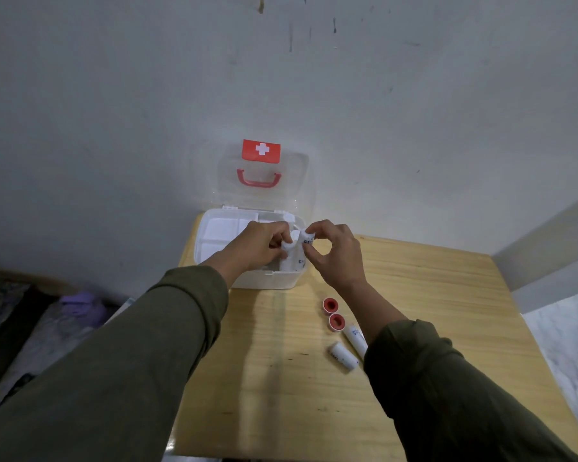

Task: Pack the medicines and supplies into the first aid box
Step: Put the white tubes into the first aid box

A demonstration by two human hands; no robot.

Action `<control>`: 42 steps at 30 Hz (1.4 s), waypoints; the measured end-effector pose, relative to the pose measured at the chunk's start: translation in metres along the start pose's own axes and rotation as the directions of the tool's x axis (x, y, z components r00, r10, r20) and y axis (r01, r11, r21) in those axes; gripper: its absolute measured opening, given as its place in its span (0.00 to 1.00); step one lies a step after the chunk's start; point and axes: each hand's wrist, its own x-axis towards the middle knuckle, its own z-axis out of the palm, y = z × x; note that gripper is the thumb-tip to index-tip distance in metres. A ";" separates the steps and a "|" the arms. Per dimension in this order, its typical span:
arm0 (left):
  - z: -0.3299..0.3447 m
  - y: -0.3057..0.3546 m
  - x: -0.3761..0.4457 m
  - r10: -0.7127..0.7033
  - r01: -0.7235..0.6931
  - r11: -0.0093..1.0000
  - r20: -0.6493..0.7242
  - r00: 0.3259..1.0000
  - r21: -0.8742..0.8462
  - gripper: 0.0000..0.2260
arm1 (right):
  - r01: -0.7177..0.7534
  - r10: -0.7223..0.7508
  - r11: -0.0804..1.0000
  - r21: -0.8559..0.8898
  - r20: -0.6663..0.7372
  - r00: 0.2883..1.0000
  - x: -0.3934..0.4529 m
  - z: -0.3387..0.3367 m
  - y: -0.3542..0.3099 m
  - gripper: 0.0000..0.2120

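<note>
First aid box (267, 281) sits at the far left of the wooden worktop (431, 295), at 12 o'clock from the person, its clear lid (264, 191) standing upright against the wall with the red handle and cross label facing out. White pads already lie in the tray compartments at the box's 9 o'clock side.

Both hands work over the open box at its 3 o'clock side. The left hand (261, 245) has its grip curled round a white bandage roll (291, 248) that stands nearly upright, its lower end down in the compartment. The right hand (337, 255) pinches a second white roll (307, 240) between thumb and fingertips, just beside and touching the first. So the step in hand looks like seating these two rolls side by side in the right-hand compartment.

Still on the worktop, at 5 o'clock from the box and well apart from it, lie two red-cored tape spools (333, 313) touching each other, then two more wrapped rolls (346, 348), one partly hidden by the right sleeve.

The next move probably calls for pushing both held rolls down, loosening each grip, then reaching back toward 5 o'clock for the tape spools. The compartment looks narrow, so the rolls may need to stay upright to leave room for the rest.
</note>
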 end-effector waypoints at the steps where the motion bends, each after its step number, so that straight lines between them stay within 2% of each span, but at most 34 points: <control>1: -0.001 -0.001 0.000 0.002 -0.002 1.000 0.006 1.000 0.000 0.07 | 0.000 0.000 1.000 0.011 -0.003 1.000 0.000 0.000 0.001 0.09; 8: 0.001 -0.009 0.005 0.005 -0.007 0.999 0.050 0.999 0.047 0.07 | 0.000 0.000 1.000 0.001 0.036 0.999 -0.003 0.004 0.007 0.09; 13: 0.003 -0.012 0.007 0.007 -0.010 0.999 0.055 0.998 0.050 0.07 | -0.018 0.024 0.998 -0.067 0.099 0.995 -0.006 0.009 0.013 0.09; 19: 0.001 -0.014 0.008 0.056 -0.057 0.998 0.026 0.998 0.011 0.08 | 0.048 -0.026 0.987 -0.151 0.140 0.990 -0.006 0.008 0.013 0.09; 23: 0.002 -0.014 0.006 0.075 -0.075 0.997 0.020 0.997 0.002 0.10 | 0.087 -0.064 0.978 -0.188 0.120 0.991 -0.010 0.010 0.015 0.17; 27: 0.004 -0.015 0.004 0.056 -0.056 0.998 0.022 0.998 -0.035 0.12 | 0.086 -0.055 0.971 -0.225 0.142 0.988 -0.013 0.012 0.017 0.19; 29: 0.004 -0.014 0.003 0.038 -0.037 0.998 0.018 0.999 -0.052 0.12 | 0.069 -0.035 0.974 -0.218 0.156 0.987 -0.013 0.011 0.018 0.20; 33: 0.004 -0.012 0.001 0.029 -0.028 0.998 0.011 1.000 -0.064 0.13 | 0.001 0.022 0.987 -0.159 0.147 0.989 -0.014 0.004 0.019 0.15; 35: 0.003 -0.012 0.000 0.024 -0.023 0.997 0.007 1.000 -0.067 0.13 | -0.012 0.030 0.990 -0.138 0.131 0.991 -0.016 -0.001 0.019 0.17; 38: 0.001 -0.009 -0.003 0.018 -0.021 0.996 -0.041 0.999 -0.088 0.11 | -0.031 0.046 0.991 -0.128 0.114 0.992 -0.019 -0.011 0.024 0.17; 42: 0.001 -0.001 -0.009 0.044 -0.059 0.995 -0.170 0.984 -0.084 0.09 | -0.043 0.067 0.984 -0.174 0.133 0.989 -0.023 -0.023 0.042 0.17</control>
